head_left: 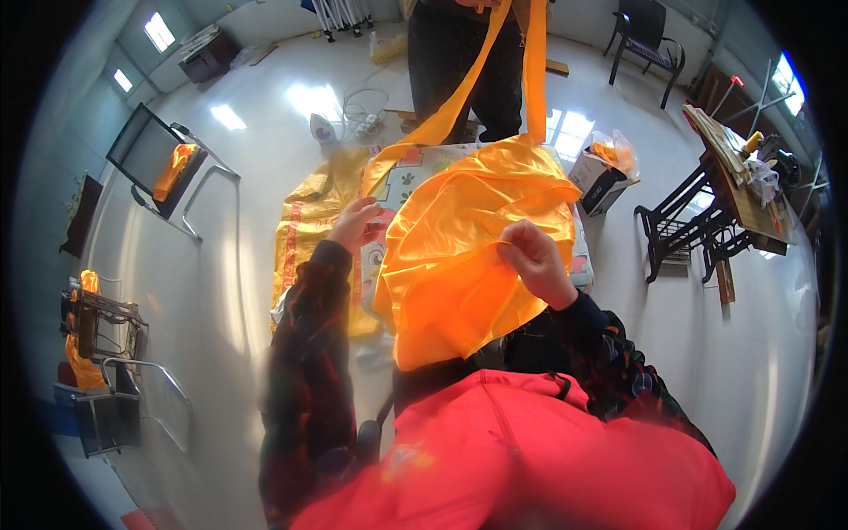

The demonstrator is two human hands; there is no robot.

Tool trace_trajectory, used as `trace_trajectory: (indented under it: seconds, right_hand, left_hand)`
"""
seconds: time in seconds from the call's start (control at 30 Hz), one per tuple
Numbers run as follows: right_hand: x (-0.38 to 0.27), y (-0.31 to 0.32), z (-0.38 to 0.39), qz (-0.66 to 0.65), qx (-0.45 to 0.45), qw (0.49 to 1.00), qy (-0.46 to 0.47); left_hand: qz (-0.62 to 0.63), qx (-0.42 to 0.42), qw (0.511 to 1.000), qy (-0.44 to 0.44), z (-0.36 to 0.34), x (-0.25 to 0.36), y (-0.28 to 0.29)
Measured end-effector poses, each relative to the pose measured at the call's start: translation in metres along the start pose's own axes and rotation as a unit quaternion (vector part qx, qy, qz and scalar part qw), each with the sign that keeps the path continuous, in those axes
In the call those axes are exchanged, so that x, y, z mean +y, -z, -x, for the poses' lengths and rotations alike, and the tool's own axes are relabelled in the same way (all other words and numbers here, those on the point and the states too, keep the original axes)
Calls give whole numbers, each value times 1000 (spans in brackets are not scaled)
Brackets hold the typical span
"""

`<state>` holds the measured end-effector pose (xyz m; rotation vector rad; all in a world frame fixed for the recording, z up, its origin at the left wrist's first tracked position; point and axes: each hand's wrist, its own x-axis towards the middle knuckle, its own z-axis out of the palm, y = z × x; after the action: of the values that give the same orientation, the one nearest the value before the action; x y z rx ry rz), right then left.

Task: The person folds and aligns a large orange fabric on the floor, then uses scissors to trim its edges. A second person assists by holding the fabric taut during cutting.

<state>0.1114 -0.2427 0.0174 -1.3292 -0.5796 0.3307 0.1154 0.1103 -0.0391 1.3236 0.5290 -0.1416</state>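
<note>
Shiny orange satin fabric (pixel 459 300) is gathered over my lap and a low table (pixel 400 163) with a printed cartoon cover. My right hand (pixel 534 261) pinches a fold of it. My left hand (pixel 353 221) is closed at the fabric's left, near a long orange strip (pixel 442 119); what is in its fingers is too small to make out. That strip and a second one (pixel 534 71) rise toward a standing person (pixel 433 62) opposite me, whose hand shows at the top edge. A yellow woven sack (pixel 305 225) lies at the table's left.
Chairs (pixel 150 155) with orange cloth and a sewing stand (pixel 106 322) are at the left. An iron (pixel 322 128) with cords sits on the floor behind the sack. At right are a box (pixel 601 185), a treadle sewing table (pixel 742 216) and a black armchair (pixel 645 40).
</note>
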Motion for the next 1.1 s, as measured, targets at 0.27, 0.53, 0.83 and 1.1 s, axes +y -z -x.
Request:
trace_trajectory:
  seconds: [0.27,0.53,0.83,1.1]
  right_hand:
    - [9,7,3,-27,2,999,-16]
    - [18,9,0,-44,-9,999,-24]
    - [23,9,0,-39,-12,998,-37]
    - [24,8,1,-31,-15,999,-42]
  left_hand:
    - [-29,77,996,37,-57,-28,-10]
    - [-33,68,996,54,-66,-46,-10]
    - [-23,79,996,43,-73,-53,-7]
    - [-6,79,996,47,-76,-59,-8]
